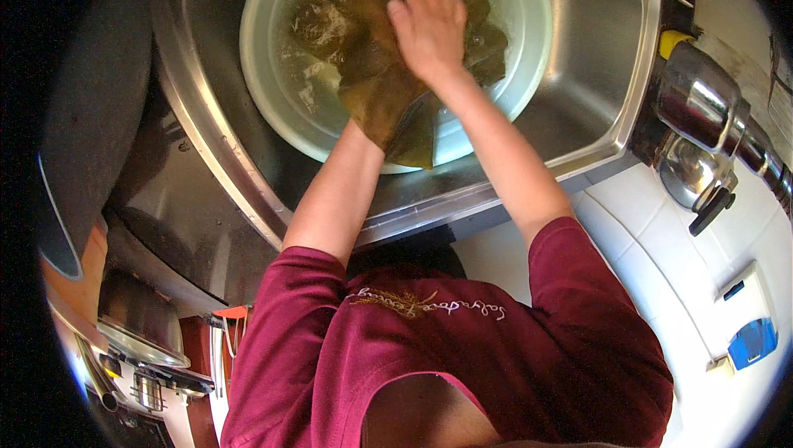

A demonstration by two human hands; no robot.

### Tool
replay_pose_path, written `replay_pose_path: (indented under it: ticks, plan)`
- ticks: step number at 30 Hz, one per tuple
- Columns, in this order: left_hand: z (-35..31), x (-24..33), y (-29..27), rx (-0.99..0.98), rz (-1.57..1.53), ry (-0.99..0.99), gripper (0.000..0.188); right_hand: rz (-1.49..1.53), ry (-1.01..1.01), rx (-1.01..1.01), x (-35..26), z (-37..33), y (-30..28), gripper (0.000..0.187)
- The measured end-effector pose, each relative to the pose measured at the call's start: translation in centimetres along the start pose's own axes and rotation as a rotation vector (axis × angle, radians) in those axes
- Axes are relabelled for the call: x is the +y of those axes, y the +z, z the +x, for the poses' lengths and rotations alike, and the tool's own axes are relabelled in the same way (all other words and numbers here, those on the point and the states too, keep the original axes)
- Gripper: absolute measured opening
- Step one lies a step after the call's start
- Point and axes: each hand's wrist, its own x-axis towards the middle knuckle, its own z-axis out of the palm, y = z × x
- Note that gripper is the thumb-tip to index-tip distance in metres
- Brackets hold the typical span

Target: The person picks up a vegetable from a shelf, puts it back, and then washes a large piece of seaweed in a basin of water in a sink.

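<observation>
I see from one camera on the person's head. It looks down past the red shirt (570, 349), which is very near, to the tub (530, 39) in the sink (599, 60) farther off. My view is wide and round, and straight lines bend near its edge.

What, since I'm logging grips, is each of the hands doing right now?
Left hand: hidden by the brown sheet; open or closed cannot be told.
Right hand: open, fingers extended, above the brown sheet.

Right grip (429, 28) palm-down, forearms (505, 151) outstretched
</observation>
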Motion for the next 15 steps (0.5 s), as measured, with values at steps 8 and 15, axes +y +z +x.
replay_pose_path:
  ticks: [8,15]
  plan:
    - [-1.1,1.1,0.9,0.049,-0.209,-0.057,0.04,-0.099,-0.179,-0.069,1.4,-2.3,-1.0,0.039]
    - [-1.5,0.3,0.1,-0.012,-0.28,-0.11,0.04,0.229,-0.067,-0.111,-0.7,-6.0,-1.8,0.042]
